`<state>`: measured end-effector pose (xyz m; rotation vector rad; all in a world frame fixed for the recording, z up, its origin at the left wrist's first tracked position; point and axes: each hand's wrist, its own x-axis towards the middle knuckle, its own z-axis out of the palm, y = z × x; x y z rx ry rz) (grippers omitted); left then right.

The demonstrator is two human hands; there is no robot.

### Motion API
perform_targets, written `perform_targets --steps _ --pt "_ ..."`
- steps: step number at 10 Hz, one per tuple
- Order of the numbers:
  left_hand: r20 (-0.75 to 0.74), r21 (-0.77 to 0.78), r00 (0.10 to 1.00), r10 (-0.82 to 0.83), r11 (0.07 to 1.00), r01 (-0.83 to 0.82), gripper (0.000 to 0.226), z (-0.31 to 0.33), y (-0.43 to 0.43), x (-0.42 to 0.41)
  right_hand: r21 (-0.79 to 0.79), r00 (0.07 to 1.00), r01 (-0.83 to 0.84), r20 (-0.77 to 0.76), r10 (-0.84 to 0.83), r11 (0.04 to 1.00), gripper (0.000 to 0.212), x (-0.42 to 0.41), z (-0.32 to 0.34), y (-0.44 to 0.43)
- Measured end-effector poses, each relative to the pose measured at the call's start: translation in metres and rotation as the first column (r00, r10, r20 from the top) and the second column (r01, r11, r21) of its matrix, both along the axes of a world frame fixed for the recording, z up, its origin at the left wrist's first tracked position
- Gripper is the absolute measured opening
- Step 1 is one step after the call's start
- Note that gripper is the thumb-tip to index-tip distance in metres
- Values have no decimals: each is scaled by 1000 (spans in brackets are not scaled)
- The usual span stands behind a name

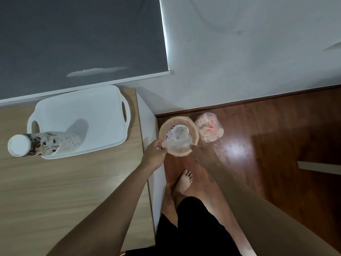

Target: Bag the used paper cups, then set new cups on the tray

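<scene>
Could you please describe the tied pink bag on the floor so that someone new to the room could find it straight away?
Start from the dark wooden floor to the right of the pale desk. Beside the desk's far corner stands a round tan bin. The tied pink bag lies on the floor against the bin's right side: unlike the clear bag held open over the bin, it is pinkish, bulging and knotted shut.

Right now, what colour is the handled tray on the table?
White tray, plain, no pattern; the head view shows it.
</scene>
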<state>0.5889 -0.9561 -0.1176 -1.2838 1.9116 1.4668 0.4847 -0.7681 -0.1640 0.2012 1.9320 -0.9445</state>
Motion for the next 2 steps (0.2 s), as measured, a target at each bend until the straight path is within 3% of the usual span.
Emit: perform_targets --steps 2 --pt "-16 -23 1000 19 1000 -19 47 3 -1 3 -27 998 59 12 -59 998 40 -1 9 -1"
